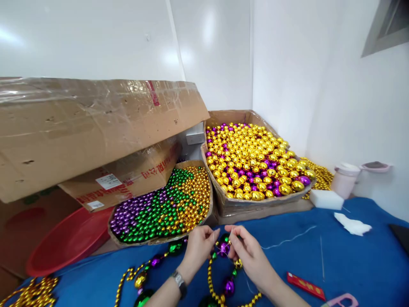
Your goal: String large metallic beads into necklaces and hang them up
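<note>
My left hand [201,244], with a dark band on its wrist, pinches a thin pale thread between thumb and fingertips. Just to its right, my right hand [241,243] pinches the same thread, which spans the small gap between them. Below and behind the fingers lies a bead necklace [209,277] of small gold beads with larger purple, green and gold balls. One purple ball [224,249] shows between the hands. More of the strand, with a gold ball [140,279], runs out to the left. My forearms and hands hide parts of the necklace.
Behind the hands stand a carton of purple, green and gold beads [159,209] and a box of large gold balls [252,162]. A cardboard box [96,123] overhangs the left, above a red basin [73,241]. On the blue cloth [287,256] lie a red packet [306,285] and pink-handled scissors [343,299].
</note>
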`<action>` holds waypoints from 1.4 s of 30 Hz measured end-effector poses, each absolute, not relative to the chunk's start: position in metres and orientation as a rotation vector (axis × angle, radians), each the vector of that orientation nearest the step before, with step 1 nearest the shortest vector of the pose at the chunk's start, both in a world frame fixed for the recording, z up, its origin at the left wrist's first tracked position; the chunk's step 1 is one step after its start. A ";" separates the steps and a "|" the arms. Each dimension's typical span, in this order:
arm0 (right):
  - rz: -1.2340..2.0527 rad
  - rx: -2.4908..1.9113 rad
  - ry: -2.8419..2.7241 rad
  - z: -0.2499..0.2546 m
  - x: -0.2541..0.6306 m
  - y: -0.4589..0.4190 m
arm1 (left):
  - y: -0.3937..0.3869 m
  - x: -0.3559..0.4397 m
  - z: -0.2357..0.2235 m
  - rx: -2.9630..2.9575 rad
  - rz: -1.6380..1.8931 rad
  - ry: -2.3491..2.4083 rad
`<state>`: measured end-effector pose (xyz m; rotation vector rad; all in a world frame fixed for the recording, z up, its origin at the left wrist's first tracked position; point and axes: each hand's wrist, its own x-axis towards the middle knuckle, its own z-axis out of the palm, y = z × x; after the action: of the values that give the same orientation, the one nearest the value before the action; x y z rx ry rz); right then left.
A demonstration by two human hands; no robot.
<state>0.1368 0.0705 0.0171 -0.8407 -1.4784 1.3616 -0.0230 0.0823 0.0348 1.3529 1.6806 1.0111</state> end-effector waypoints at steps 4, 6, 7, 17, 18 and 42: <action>1.362 -0.844 -1.500 0.004 0.118 0.075 | 0.083 -0.046 0.027 1.355 1.004 1.772; 1.368 -0.844 -1.517 0.000 0.112 0.075 | 0.079 -0.055 0.025 1.359 0.973 1.795; 1.371 -0.845 -1.529 -0.001 0.109 0.075 | 0.077 -0.059 0.025 1.374 0.963 1.805; 1.388 -0.882 -1.691 -0.001 0.088 0.072 | 0.061 -0.062 0.039 1.506 1.070 1.786; 1.392 -0.887 -1.712 -0.001 0.086 0.071 | 0.060 -0.062 0.039 1.506 1.076 1.776; 0.962 -0.956 -2.115 0.016 0.104 0.082 | 0.038 -0.055 0.033 1.413 1.158 1.718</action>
<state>0.1040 0.0819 0.0158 -0.9556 -2.1149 0.9618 -0.0555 0.0379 0.0328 1.4131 1.7179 1.1575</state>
